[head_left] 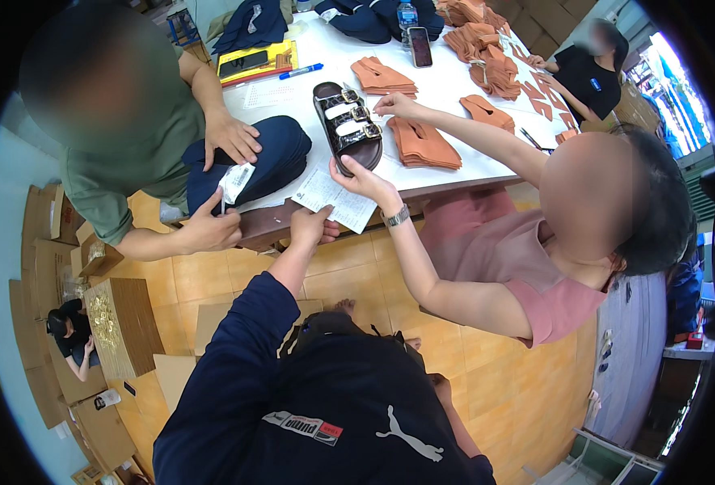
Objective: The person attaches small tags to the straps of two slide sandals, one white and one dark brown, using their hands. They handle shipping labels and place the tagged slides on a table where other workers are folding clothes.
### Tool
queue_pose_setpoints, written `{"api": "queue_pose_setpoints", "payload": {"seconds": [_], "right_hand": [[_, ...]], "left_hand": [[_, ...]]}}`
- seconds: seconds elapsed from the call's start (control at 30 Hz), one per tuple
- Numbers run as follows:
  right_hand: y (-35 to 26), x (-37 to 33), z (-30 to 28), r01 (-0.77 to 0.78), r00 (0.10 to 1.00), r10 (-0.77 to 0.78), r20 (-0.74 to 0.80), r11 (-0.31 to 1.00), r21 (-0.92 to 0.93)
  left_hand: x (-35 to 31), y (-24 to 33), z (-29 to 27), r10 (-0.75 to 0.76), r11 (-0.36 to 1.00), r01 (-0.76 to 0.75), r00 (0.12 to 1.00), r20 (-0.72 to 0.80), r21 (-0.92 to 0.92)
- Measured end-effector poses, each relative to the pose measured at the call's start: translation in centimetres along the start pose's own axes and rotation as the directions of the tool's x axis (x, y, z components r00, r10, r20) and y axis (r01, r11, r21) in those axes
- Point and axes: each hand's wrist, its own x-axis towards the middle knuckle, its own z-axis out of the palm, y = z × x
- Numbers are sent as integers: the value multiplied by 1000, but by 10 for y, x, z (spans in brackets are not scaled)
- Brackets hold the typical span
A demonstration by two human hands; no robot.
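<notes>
My left hand point(312, 227) pinches the lower left edge of a white sheet of paper point(343, 208) with writing on it, at the table's front edge. My right hand point(440, 386) hangs low beside my dark jacket; its fingers are mostly hidden. Just beyond the paper is a black sandal point(347, 121) with buckled straps. A co-worker in pink supports its heel with one hand and has the other beside a buckle. To the left, another co-worker rests a hand on a stack of dark blue sole-shaped pieces point(280, 158) and holds a white tag point(236, 182) against it.
Several stacks of orange cut pieces point(423, 145) lie on the white table point(297, 101), with a phone point(419, 46), a blue pen point(301, 71) and a water bottle point(407, 14). Cardboard boxes point(123, 323) stand on the left floor. Two more people sit farther off.
</notes>
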Motion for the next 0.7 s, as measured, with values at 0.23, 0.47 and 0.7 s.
{"api": "queue_pose_setpoints", "payload": {"seconds": [0.23, 0.47, 0.7], "right_hand": [[6, -4, -15, -101, 989, 138, 55, 895, -434], [25, -36, -40, 191, 971, -173, 166, 977, -95], [92, 20, -73, 293, 924, -139, 357, 857, -425]], "left_hand": [[-5, -10, -8, 38, 951, -13, 996, -76, 308], [-72, -126, -62, -44, 598, -58, 993, 105, 799], [-163, -238, -65, -326, 674, 136, 937, 128, 726]]}}
